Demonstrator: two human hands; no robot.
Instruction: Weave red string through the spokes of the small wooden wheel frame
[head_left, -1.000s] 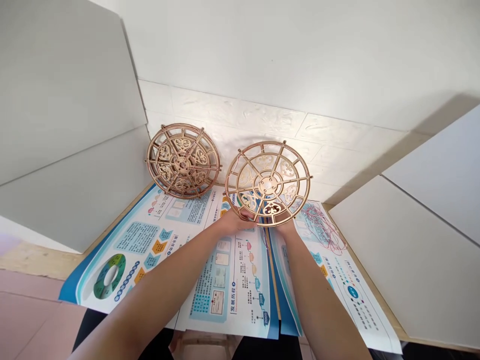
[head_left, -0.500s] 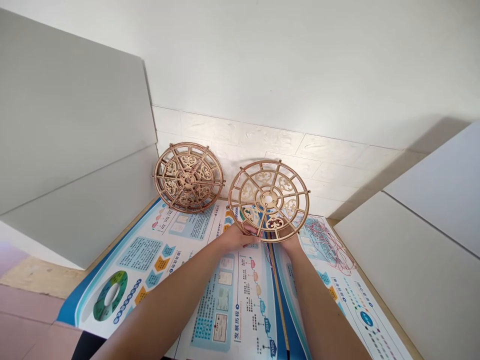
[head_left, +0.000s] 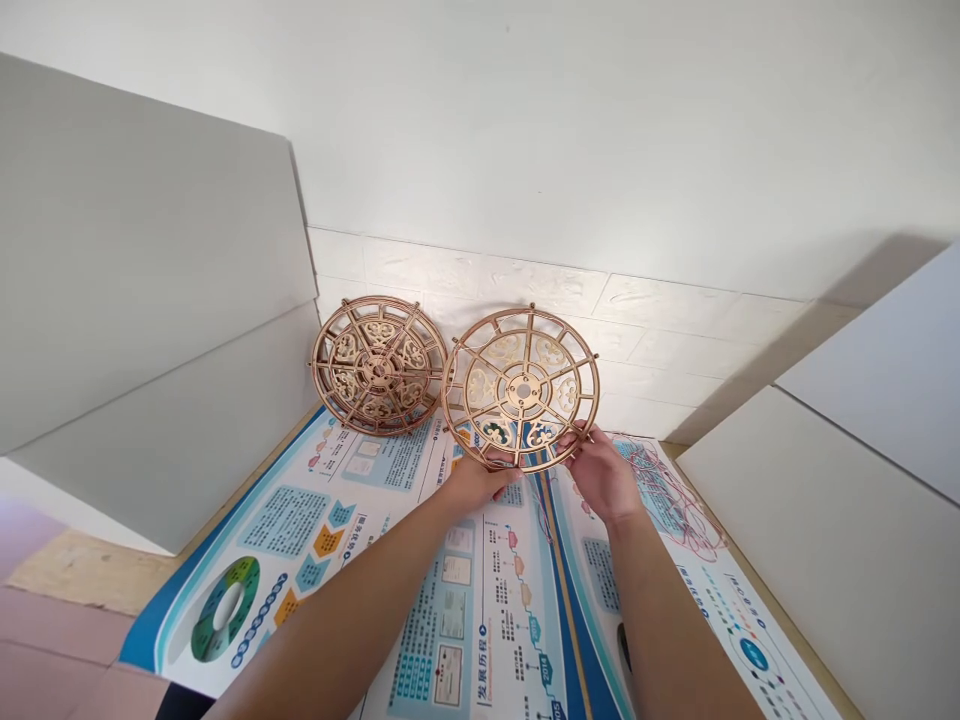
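A round, gold-coloured openwork metal frame (head_left: 523, 391), with spokes and scroll ornaments, is tilted up in front of me between my hands. My left hand (head_left: 480, 482) grips its lower rim, thumb in front and fingers behind. At the lower right rim, my right hand (head_left: 598, 462) has its fingers closed on the edge. Thin red and pale wire runs along the frame and hangs below it. To the left, similar round frames (head_left: 379, 366) stand stacked against the wall, close to the held one.
Printed poster sheets (head_left: 300, 525) cover the work surface. A tangle of thin red wire (head_left: 679, 500) lies at the right. White panels stand on the left (head_left: 157, 270) and right (head_left: 817, 530). A white wall with a brick-pattern strip (head_left: 660, 310) closes the back.
The held frame has turned and shifted slightly left and up. My right hand has moved from behind the lower rim out to its right edge. The stacked frames stay in place.
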